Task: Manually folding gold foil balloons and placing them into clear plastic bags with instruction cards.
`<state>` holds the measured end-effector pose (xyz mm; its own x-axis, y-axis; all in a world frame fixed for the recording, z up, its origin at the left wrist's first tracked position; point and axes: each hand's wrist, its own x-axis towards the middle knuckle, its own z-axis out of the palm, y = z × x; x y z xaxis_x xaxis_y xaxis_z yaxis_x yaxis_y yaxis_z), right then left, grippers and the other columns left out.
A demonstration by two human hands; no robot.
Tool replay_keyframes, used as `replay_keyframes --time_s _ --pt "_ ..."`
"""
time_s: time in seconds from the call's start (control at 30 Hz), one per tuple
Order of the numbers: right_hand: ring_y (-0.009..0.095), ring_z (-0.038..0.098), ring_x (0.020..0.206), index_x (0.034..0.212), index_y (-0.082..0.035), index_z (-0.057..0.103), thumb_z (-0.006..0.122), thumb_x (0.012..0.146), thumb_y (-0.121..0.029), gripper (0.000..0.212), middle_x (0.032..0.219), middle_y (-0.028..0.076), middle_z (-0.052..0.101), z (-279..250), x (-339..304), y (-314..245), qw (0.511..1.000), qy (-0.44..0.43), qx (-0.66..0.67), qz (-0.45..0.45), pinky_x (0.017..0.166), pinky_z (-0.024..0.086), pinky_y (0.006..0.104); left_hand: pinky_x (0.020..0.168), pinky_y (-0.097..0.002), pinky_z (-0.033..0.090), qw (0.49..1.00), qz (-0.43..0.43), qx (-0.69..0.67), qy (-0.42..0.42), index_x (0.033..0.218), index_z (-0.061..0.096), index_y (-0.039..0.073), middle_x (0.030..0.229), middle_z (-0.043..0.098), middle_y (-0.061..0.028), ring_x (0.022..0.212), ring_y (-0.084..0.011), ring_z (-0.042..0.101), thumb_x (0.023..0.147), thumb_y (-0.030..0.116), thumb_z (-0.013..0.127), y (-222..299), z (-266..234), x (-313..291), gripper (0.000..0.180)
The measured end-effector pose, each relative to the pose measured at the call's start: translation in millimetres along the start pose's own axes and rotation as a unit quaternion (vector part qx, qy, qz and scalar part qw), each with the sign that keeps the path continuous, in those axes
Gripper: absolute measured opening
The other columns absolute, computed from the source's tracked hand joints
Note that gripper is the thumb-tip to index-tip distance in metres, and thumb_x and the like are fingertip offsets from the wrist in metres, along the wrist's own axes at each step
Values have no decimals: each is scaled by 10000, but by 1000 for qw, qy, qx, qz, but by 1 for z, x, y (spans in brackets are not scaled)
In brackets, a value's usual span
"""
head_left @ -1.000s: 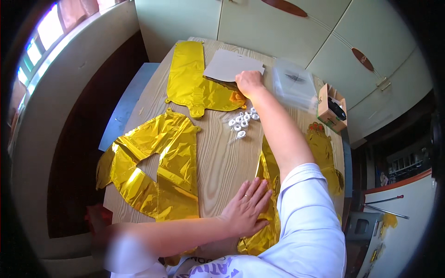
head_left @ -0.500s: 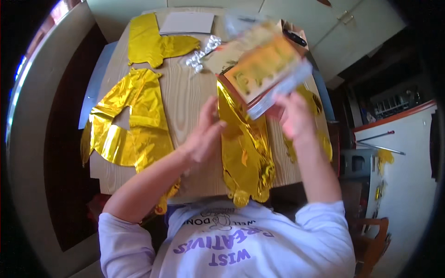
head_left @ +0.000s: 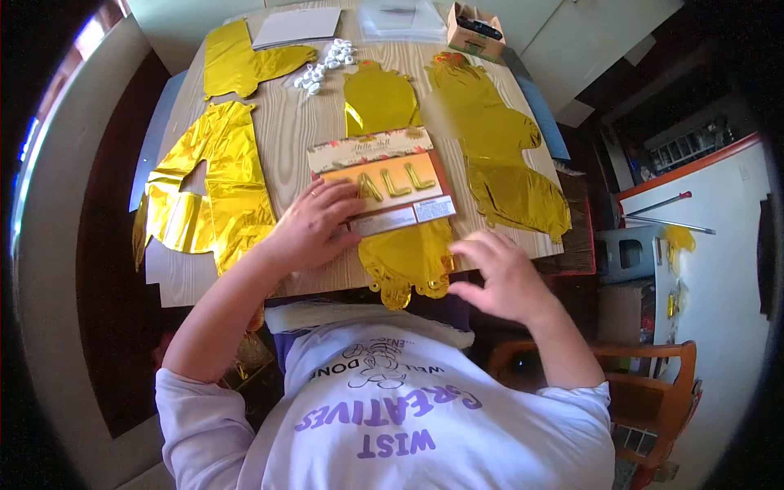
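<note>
The printed card (head_left: 400, 175) is lying face-up across a gold foil balloon (head_left: 404, 251) — its long axis running left to right, its header edge pointing away from the person; the left hand (head_left: 314, 219) is resting on its left end, fingers slightly spread; the right hand (head_left: 508, 273) is hovering near the balloon — fingers parted; the wood-grain worktop (head_left: 296, 135) is standing before pale cupboards (head_left: 592, 53).

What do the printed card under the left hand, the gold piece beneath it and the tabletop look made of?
Printed card: likely smooth paperboard, from its flat face and straight edges. Gold piece: probably thin, shiny metallized film, from its glints and crinkles. Tabletop: pale wood or wood-look laminate, fairly matte; the streaky grain fits either.
</note>
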<state>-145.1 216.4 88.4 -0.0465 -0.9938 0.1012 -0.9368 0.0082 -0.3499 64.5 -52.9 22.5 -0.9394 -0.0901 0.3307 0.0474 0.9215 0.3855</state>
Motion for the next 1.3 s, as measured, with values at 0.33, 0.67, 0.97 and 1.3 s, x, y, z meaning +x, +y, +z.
replay_keyframes --time_s 0.33,0.67,0.97,1.3 --pt "306 613 1140 1217 -65 686 568 919 -182 341 1249 125 665 96 -8 11 954 195 -155 -169 1000 466 455 1164 -518 341 1000 9 -24 -6 1215 670 60 1343 601 -165 1317 -379 514 878 49 618 -12 6 26 342" --pt "302 589 1194 1266 -64 646 551 939 -152 352 1315 144 624 72 -39 12 967 138 -50 -208 1018 474 438 1147 -559 348 999 -1 48 -8 1261 613 69 1316 559 -174 1285 -393 497 706 194 722 57 0 -21 579" --pt "302 489 1327 1350 -41 560 559 907 -94 446 1383 140 552 64 -7 61 973 119 -124 -152 1136 369 470 1155 -557 326 989 -65 129 -11 1374 527 86 1370 516 -122 1336 -334 469 642 276 792 75 28 -34 801" --pt "268 591 1046 1073 -94 671 770 713 -116 374 1075 53 639 53 10 58 985 128 5 -120 897 470 410 1098 -533 376 991 -64 102 60 1112 647 83 1195 644 -78 1182 -294 599 686 260 777 72 24 -26 479"
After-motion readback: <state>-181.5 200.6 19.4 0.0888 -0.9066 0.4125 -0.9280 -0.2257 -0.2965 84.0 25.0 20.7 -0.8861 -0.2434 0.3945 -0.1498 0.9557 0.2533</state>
